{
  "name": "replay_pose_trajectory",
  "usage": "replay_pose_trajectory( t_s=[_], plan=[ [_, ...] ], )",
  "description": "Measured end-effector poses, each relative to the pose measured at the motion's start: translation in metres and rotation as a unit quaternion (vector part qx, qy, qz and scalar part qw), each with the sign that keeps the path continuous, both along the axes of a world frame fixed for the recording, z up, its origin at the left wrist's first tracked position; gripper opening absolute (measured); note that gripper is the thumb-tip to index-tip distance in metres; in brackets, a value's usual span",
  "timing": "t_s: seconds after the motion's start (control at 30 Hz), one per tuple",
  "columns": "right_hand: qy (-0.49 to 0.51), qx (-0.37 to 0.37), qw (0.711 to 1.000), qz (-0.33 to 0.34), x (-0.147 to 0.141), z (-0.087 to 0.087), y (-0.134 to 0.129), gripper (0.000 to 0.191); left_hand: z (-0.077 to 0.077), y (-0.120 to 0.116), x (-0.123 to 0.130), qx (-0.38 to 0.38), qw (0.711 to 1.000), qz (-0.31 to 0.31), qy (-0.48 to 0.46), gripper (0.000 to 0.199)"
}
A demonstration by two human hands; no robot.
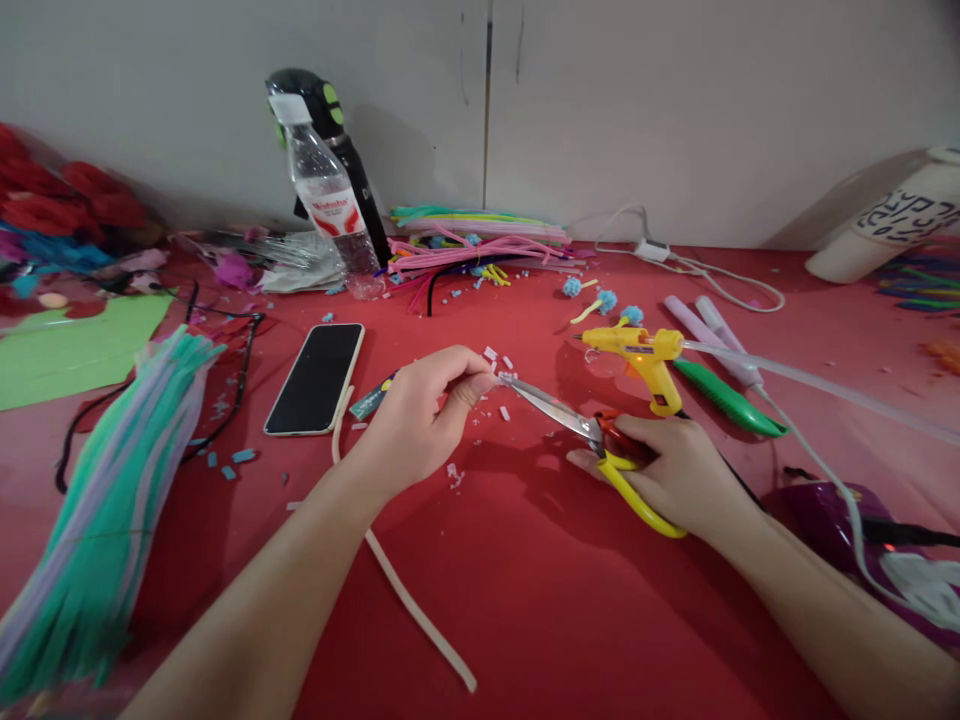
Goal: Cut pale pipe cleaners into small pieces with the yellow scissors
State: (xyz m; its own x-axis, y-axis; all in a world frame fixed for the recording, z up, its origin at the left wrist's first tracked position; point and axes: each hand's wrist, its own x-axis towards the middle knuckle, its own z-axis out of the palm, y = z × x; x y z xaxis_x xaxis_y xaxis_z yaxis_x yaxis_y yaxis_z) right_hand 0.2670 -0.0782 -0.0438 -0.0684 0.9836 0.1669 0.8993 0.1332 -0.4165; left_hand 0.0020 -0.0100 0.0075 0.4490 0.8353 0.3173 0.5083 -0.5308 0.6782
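Observation:
My right hand [667, 465] grips scissors [559, 412] with red and yellow handles, their blades nearly together and pointing left. The blade tips meet the fingertips of my left hand [431, 420], which are pinched; what they hold is too small to make out. A pale pipe cleaner [420, 615] lies on the red table [570, 630], passing beneath my left wrist. Small pale cut pieces [504, 412] are scattered around the blade tips.
A phone [316, 380] lies left of my left hand. Green and lilac pipe cleaners [112, 510] are at the left. A yellow glue gun [641, 355] rests behind my right hand. A plastic bottle [330, 200] and pink pipe cleaners [472, 255] are at the back.

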Motion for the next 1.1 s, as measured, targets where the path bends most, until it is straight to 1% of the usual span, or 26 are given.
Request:
replay_pose_trajectory(
  t_s=[0.17, 0.33, 0.57, 0.8, 1.0, 1.1],
  plan=[
    [-0.001, 0.007, 1.0, -0.003, 0.0012, -0.0008, 0.0002, 0.059, -0.0012, 0.0001, -0.001, 0.006, 1.0, 0.004, 0.003, 0.016],
    [0.011, -0.028, 0.999, -0.027, -0.0009, 0.0001, -0.0001, 0.054, -0.003, 0.002, -0.0027, 0.022, 1.0, 0.006, 0.005, 0.014],
    [0.006, -0.031, 0.999, -0.028, -0.0012, 0.0002, -0.0008, 0.053, -0.0005, 0.0025, -0.002, 0.033, 0.999, -0.004, 0.013, 0.014],
    [-0.002, -0.016, 1.0, -0.014, -0.0023, 0.0016, -0.0009, 0.053, -0.0009, 0.0027, -0.0022, 0.031, 0.999, -0.007, 0.011, 0.014],
    [-0.007, 0.009, 1.0, 0.001, 0.0005, -0.0032, 0.0004, 0.052, -0.0001, 0.001, -0.0023, 0.039, 0.999, 0.003, 0.027, 0.015],
    [-0.015, 0.011, 1.0, 0.004, 0.0018, -0.0043, 0.0011, 0.054, 0.0004, 0.0004, -0.0023, 0.04, 0.999, 0.005, 0.026, 0.015]
  ],
)
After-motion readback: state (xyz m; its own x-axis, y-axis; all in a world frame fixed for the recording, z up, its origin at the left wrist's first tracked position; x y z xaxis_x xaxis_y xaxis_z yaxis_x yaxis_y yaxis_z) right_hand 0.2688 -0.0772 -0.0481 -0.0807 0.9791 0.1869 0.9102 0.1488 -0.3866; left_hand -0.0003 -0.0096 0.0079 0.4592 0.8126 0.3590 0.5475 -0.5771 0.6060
